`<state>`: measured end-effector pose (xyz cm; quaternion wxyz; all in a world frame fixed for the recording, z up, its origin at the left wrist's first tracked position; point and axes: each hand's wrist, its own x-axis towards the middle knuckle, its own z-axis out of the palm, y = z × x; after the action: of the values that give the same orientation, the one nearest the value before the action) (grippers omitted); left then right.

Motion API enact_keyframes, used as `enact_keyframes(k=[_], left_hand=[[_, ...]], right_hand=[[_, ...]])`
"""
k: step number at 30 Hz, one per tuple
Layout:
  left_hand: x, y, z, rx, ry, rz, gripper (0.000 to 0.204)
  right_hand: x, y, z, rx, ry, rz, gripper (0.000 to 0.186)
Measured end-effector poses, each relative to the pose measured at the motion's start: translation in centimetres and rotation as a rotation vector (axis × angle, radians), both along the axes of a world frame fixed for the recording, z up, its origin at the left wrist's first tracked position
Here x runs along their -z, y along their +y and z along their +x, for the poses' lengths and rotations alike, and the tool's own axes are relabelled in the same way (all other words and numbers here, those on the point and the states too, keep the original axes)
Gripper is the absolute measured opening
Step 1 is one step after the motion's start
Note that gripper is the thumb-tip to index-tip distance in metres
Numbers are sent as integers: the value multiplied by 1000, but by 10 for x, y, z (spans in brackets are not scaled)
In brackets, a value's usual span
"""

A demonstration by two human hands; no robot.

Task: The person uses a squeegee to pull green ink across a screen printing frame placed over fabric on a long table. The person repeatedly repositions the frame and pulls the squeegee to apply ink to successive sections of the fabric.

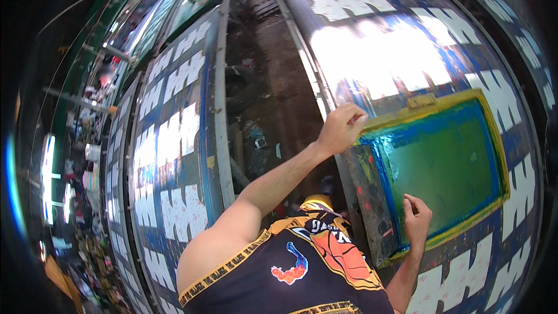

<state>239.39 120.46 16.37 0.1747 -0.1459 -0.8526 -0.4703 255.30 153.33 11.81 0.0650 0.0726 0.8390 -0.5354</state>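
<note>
Head view showed left hand (342,128) beside, right hand (417,219) over the frame (499,145), both curled, holds untellable, handling seemingly calling for careful alignment

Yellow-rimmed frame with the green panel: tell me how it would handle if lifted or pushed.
The yellow-rimmed frame is probably stiff, since its sides look like a solid rectangular border. The green panel may flex or be delicate under pressure, as it looks like a thin, translucent sheet. Rolling seems unlikely, given the broad, flat shape.
</note>
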Motion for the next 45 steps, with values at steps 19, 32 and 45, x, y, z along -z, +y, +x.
enact_keyframes(k=[19, 32, 45], left_hand=[[-12, -278, 287, -753, 102, 294, 43], [40, -328, 441, -984, 6, 735, 63], [40, -308, 448, -982, 12, 845, 61]], right_hand=[[-94, -368, 6, -1106, 388, -12, 30], [-55, -524, 95, -1455, 319, -140, 33], [-39, -561, 89, -1591, 196, -177, 31]])
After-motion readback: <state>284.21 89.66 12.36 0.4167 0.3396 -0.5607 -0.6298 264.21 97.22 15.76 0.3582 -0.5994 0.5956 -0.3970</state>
